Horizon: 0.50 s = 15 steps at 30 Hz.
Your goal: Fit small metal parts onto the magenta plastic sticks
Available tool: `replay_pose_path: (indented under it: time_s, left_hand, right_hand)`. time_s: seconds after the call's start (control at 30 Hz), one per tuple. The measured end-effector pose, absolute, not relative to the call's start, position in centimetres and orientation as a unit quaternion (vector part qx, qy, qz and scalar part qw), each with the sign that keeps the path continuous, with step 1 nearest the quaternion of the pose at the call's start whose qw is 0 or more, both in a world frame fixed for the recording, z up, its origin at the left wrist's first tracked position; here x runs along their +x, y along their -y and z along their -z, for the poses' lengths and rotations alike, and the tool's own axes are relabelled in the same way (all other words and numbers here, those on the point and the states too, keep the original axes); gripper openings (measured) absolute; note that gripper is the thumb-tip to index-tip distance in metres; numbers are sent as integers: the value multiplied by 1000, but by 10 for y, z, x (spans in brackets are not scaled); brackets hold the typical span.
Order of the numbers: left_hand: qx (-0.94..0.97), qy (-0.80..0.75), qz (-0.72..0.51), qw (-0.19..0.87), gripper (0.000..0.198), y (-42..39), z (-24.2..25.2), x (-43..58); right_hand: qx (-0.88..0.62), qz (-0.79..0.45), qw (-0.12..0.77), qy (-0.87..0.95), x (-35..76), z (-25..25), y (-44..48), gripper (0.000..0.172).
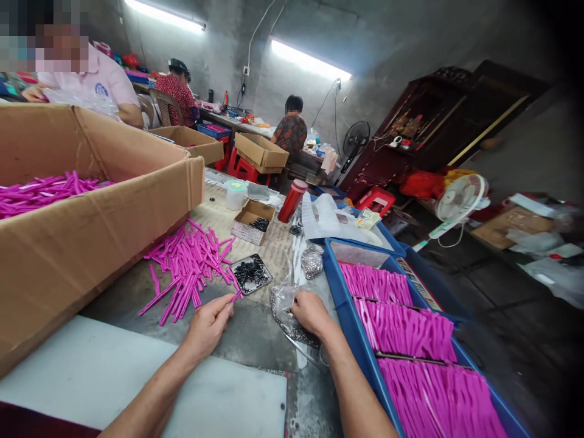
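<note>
My left hand (210,322) is closed in a pinch round a slim pink plastic piece (236,296), whose tip sticks out past the fingers. Beyond it lies a loose heap of similar pink pieces (189,261). A small square tray of black parts (250,274) sits just ahead of that hand. My right hand (312,311) is over a tray of small metal parts (296,331), beside a clear plastic bag (285,298). Its fingers are curled together, and what they hold, if anything, is hidden. A bag of shiny metal bits (312,261) lies farther back.
A large cardboard box (91,255) of pink pieces stands at left. To the right, a blue crate (356,340) holds rows of pink pieces. A small carton (246,234), white tub (236,198) and red flask (292,201) stand behind. Several people sit farther off.
</note>
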<state>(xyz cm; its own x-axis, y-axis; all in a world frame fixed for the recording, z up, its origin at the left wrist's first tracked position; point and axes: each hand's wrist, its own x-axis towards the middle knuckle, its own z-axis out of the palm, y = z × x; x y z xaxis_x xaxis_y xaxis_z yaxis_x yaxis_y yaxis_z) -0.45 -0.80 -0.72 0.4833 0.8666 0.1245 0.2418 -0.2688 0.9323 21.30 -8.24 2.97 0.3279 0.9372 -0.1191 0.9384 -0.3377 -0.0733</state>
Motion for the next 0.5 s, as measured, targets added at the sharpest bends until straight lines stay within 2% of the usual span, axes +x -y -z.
replay_pose_path:
  time_s: [0.37,0.5]
  left_hand:
    - [724,-377,-340,467,35,9,6,-4]
    - [736,-372,-335,457,33,8,4,-5]
  right_hand:
    - [793,78,-54,-602,211,-43,96,23]
    - [786,92,-105,-603,212,-41,99,22]
